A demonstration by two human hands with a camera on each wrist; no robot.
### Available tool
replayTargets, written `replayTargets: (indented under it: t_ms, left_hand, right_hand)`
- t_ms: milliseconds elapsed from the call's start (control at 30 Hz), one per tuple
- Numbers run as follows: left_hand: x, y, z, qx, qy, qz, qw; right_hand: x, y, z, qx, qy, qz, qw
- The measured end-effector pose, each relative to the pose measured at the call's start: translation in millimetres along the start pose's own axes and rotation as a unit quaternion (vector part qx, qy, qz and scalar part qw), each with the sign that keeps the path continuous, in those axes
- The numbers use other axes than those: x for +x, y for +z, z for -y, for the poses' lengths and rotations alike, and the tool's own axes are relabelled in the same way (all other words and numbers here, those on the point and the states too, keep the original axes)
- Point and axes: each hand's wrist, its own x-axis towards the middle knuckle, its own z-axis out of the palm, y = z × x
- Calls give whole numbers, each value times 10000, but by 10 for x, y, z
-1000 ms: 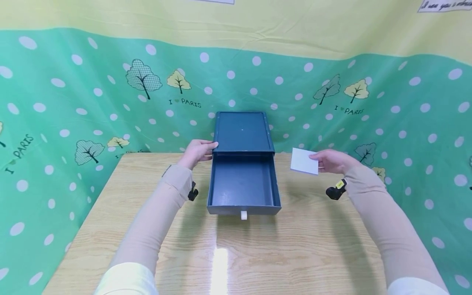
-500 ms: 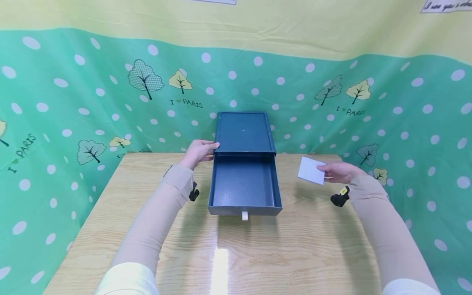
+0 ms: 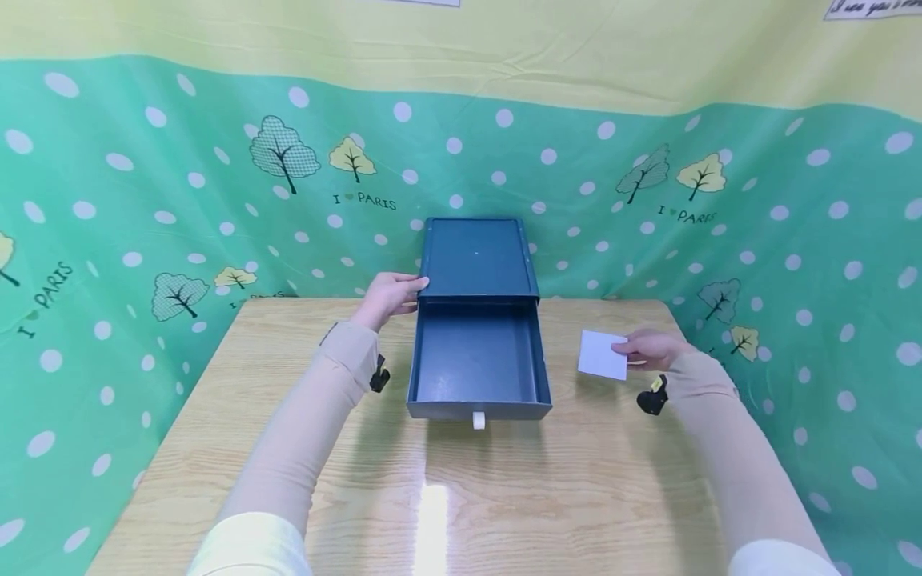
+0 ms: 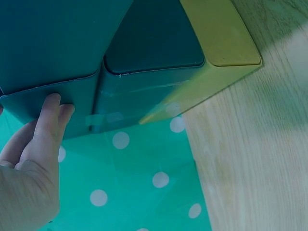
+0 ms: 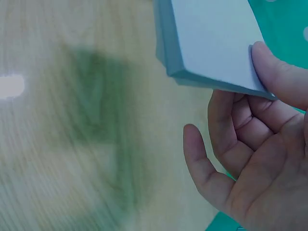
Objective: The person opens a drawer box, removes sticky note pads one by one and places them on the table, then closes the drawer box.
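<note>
Partly seen around the drawer box [image 3: 477, 258]
Above it, the top edge crops a white sign [image 3: 442, 2] and, farther right, a lettered sign [image 3: 873, 9]; to its right, the white pad [image 3: 602, 355] hides part of the right hand [image 3: 648, 350].

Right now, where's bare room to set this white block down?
A broad bare stretch of table lies before the open drawer, between left sleeve and right sleeve; more lies outside the left sleeve. The drawer is bare inside too. Crowded: left of the drawer unit, where the left hand touches it.
</note>
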Motion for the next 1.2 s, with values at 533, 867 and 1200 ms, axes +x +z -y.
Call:
replayTargets:
  t_ms: [533,867,1200]
  left_hand:
    - [-39,-47,-26,-112,-5,-42,9999]
    - [-12,-18,16,-135,-48,-24,9999]
    - [-14,-15,6,-128,13,1,9999]
  right_hand:
    - [203,117,-194,-378,24,-195,9991]
    - [252,185,-415,-1173,321,-1021,9873]
    - [235,234,-371,-3043,-76,-1642,9383]
